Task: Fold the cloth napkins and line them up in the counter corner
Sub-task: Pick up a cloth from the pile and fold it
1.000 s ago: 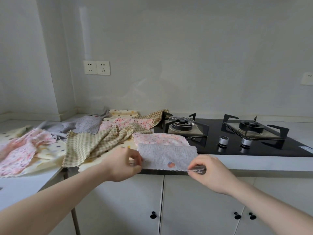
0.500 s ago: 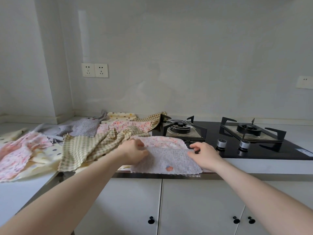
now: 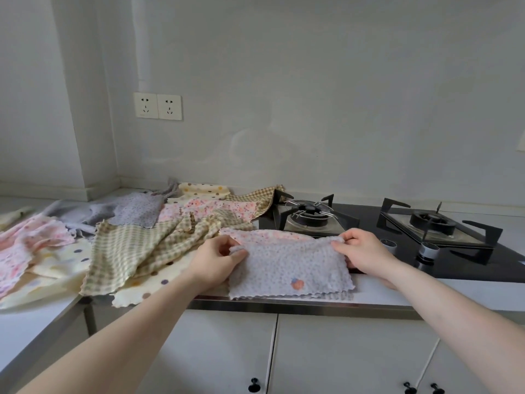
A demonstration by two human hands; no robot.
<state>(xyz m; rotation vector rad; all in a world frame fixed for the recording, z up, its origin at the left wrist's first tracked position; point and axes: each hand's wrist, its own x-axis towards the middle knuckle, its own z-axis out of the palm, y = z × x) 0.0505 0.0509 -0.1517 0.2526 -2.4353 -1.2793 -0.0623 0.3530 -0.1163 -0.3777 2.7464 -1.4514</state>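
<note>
A lilac napkin with a small orange motif lies folded at the counter's front edge, over a pink floral napkin. My left hand pinches its upper left corner. My right hand pinches the upper right corner. To the left lies a loose heap: a green checked napkin, a cream dotted one, a pink floral one and a grey one. The counter corner is at the back left.
A black gas hob with two burners and two knobs sits right of the napkins, close to my right hand. Wall sockets are above the corner. White cabinet doors are below the counter.
Both hands moved from the napkin's near edge at the counter front to its far edge, carrying the lilac napkin up onto the counter, where it now lies folded over.
</note>
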